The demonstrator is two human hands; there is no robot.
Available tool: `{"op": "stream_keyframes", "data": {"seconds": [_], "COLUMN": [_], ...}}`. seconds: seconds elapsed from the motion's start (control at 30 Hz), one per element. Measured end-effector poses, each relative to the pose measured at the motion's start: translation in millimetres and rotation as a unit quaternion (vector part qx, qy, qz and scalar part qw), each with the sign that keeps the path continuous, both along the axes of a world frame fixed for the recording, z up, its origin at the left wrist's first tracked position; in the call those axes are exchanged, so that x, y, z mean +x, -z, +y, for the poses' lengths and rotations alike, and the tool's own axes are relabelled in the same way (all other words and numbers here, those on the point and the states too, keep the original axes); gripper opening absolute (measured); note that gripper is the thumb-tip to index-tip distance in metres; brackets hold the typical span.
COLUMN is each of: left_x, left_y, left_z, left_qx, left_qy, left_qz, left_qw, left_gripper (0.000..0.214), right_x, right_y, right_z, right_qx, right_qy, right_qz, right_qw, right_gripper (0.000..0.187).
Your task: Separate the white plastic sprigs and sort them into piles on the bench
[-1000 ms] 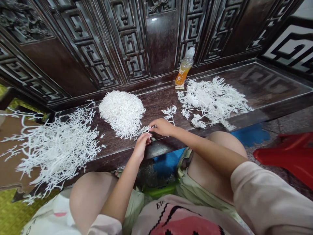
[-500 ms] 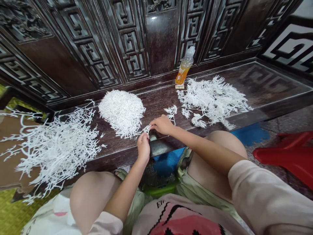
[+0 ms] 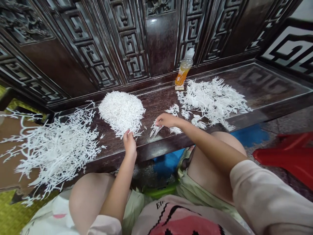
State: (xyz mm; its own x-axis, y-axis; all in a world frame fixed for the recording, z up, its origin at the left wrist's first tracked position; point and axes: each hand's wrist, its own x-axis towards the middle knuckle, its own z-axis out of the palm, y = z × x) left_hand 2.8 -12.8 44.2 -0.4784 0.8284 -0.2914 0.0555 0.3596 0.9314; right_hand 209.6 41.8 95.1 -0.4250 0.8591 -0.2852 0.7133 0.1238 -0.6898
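My left hand rests with curled fingers at the near edge of a dense mound of small white plastic pieces on the dark wooden bench. Whether those fingers hold a piece is hidden. My right hand pinches a small white branched sprig that hangs toward the bench top. More small sprigs lie just beyond that hand.
A loose heap of white branched plastic frames lies at the right, a wider heap of stripped frames at the left. An orange drink bottle stands against the carved backrest. A red plastic stool is on the floor.
My hands have parted. The left moved left to the mound's edge. The right shifted slightly right and away, carrying the sprig.
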Motion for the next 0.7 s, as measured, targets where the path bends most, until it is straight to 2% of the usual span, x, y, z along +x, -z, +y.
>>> {"op": "stream_keyframes", "data": {"seconds": [0.07,0.13,0.3,0.43,0.57,0.7], "left_x": [1,5,16,24,33,38], "left_y": [1.5,2.1,3.5,2.6,1.4,3.0], "left_z": [-4,-9,-17,-23,-30,-32], "left_qx": [0.02,0.048,0.107,0.124,0.112,0.096], "left_qy": [0.008,0.056,0.147,0.224,0.289,0.296], "left_qz": [0.099,0.164,0.213,0.165,0.043,-0.011], "left_qw": [0.995,0.984,0.96,0.952,0.95,0.95], "left_gripper": [0.027,0.023,0.02,0.032,0.038,0.032], "right_x": [-6,-8,-11,-17,-24,-29], "right_y": [4.5,7.1,6.6,4.5,4.5,5.7], "right_z": [-3,-5,-10,-14,-20,-24], "right_qx": [-0.007,-0.01,-0.024,-0.02,-0.029,-0.009], "right_qy": [-0.019,-0.03,-0.046,-0.025,-0.023,-0.038], "right_qz": [0.021,0.039,0.092,0.107,0.124,0.129], "right_qw": [1.0,0.999,0.994,0.994,0.992,0.991], "right_gripper": [0.022,0.023,0.025,0.026,0.026,0.026]}}
